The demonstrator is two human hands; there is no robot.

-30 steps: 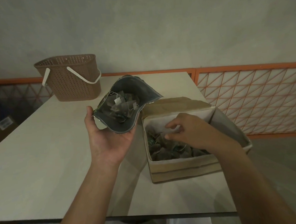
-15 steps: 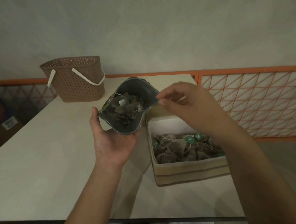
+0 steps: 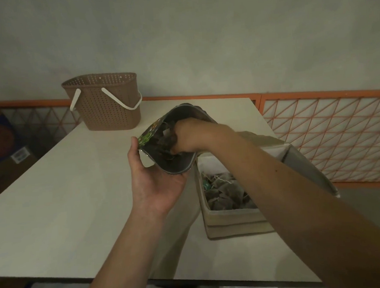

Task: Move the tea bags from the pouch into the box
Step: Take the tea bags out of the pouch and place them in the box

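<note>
Up over the table [image 3: 65, 196], the left hand [image 3: 152, 186] cups the open pouch [image 3: 177, 164] from below, fingers curled round it, while the right hand [image 3: 189, 133] reaches inside among the tea bags [image 3: 164, 141], its fingers hidden, so its grip cannot be told. Just beside it, the box [image 3: 234, 221] holds a heap of bags; the brown basket [image 3: 108, 104] stands well apart, contents unseen.
</note>
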